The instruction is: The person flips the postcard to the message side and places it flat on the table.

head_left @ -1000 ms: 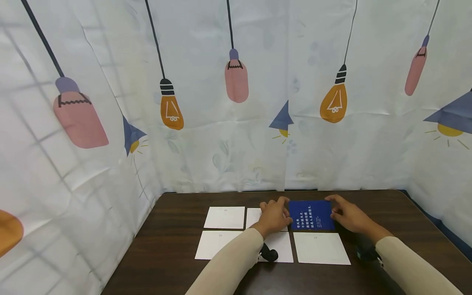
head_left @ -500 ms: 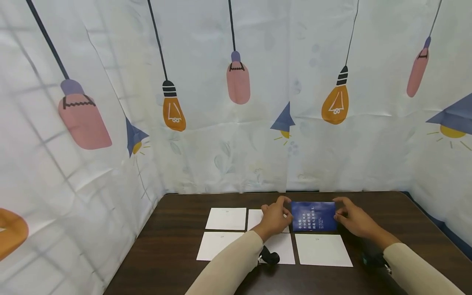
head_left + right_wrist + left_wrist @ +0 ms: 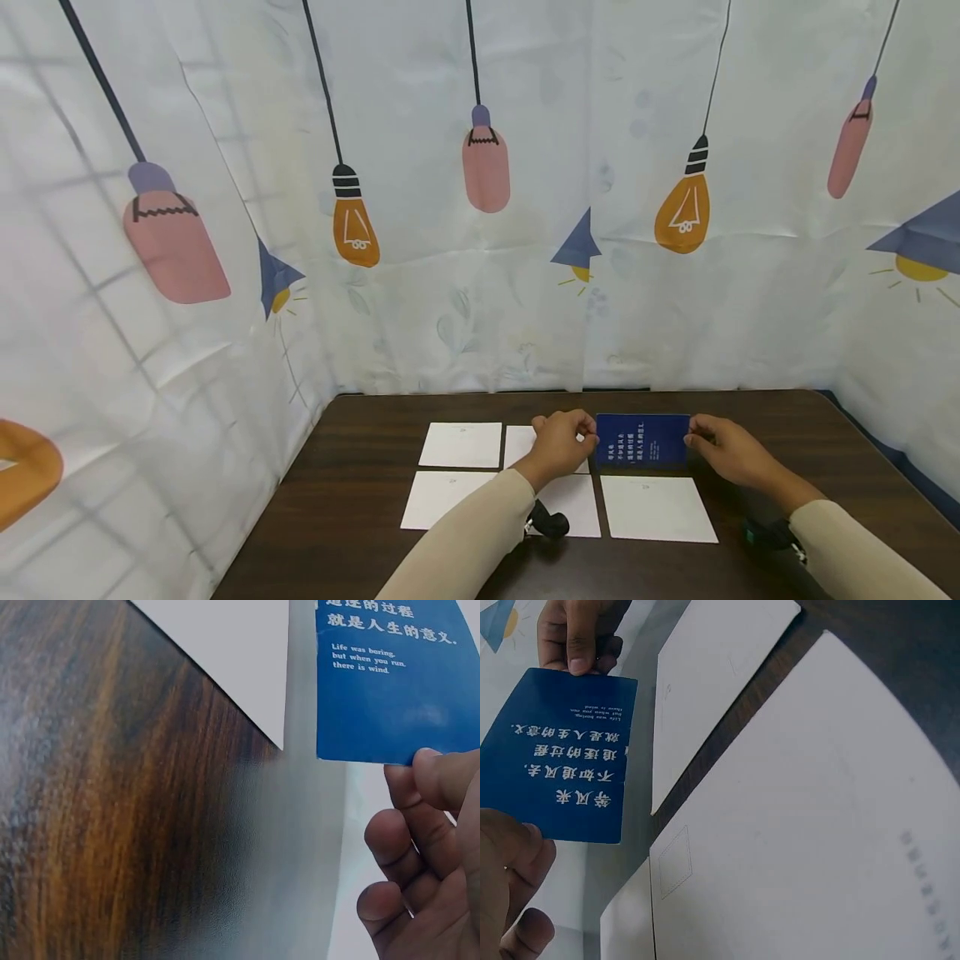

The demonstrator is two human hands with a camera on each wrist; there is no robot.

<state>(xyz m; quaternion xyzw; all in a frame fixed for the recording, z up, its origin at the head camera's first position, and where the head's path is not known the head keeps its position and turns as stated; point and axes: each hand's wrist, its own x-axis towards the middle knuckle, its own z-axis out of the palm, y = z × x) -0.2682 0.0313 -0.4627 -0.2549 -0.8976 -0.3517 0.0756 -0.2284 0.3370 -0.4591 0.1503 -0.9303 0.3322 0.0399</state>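
A dark blue postcard (image 3: 663,442) with white printed lettering is raised off the table, its printed face toward me. My left hand (image 3: 557,448) pinches its left edge between thumb and fingers. On the opposite edge, my right hand (image 3: 729,452) grips it the same way. The right wrist view shows the right thumb on the front of the postcard (image 3: 390,697), with the other fingers curled loosely below. Directly in front of the raised postcard lies a white card (image 3: 658,508). Another white card (image 3: 519,442) is partly covered by my left hand.
More white cards lie in two rows on the dark wooden table (image 3: 337,500), among them one at the back left (image 3: 460,444) and one at the front left (image 3: 442,498). A white curtain (image 3: 420,333) printed with lamps hangs behind the table's far edge.
The blue postcard has tilted and shifted slightly to the right, its glare gone. My right hand has moved a little right with it, and the fingers of both hands have drawn in at the edges.
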